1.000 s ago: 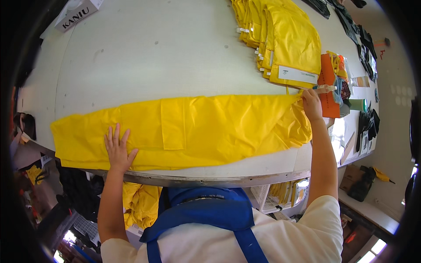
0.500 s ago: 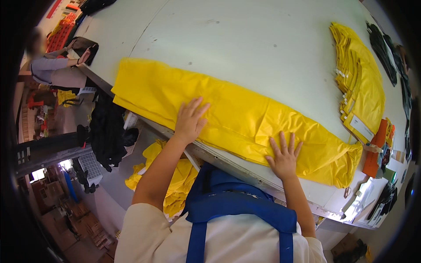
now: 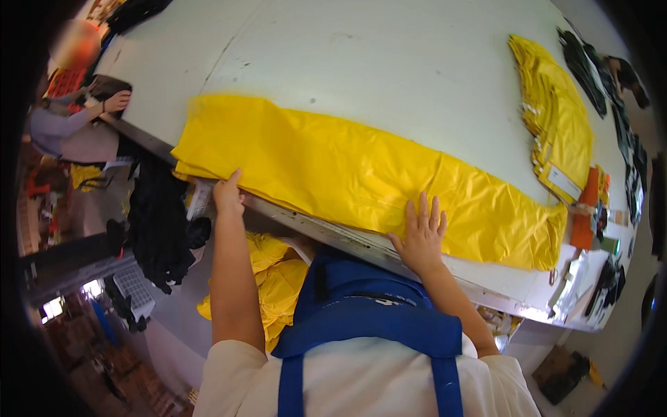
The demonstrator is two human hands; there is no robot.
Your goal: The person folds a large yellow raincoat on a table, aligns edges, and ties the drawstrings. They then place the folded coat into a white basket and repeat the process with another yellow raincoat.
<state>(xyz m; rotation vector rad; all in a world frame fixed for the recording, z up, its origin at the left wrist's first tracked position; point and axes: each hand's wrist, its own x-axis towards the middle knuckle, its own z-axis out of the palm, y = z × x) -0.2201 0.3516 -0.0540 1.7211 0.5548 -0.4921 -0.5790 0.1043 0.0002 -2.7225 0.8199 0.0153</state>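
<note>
A long folded yellow garment (image 3: 333,167) of shiny, waterproof-looking cloth lies along the near edge of the white table (image 3: 389,62). At its left part, my left hand (image 3: 228,194) is closed on the near edge, fingers bent around the cloth; the fingertips are partly hidden. Flat on the garment's right half rests my right hand (image 3: 422,236), its fingers spread and the thumb near the front edge. The cloth shows creases around the right hand and bunches at its right end.
A fanned stack of yellow garments (image 3: 559,125) lies at the right, beside dark garments (image 3: 582,69) and an orange item (image 3: 587,208). Below the table edge hangs a heap of yellow cloth (image 3: 274,285). At the far left a person (image 3: 83,125) handles something dark.
My left hand has moved left from the middle of the garment to its near edge and closed there. My right hand has shifted slightly left, still flat on the cloth.
</note>
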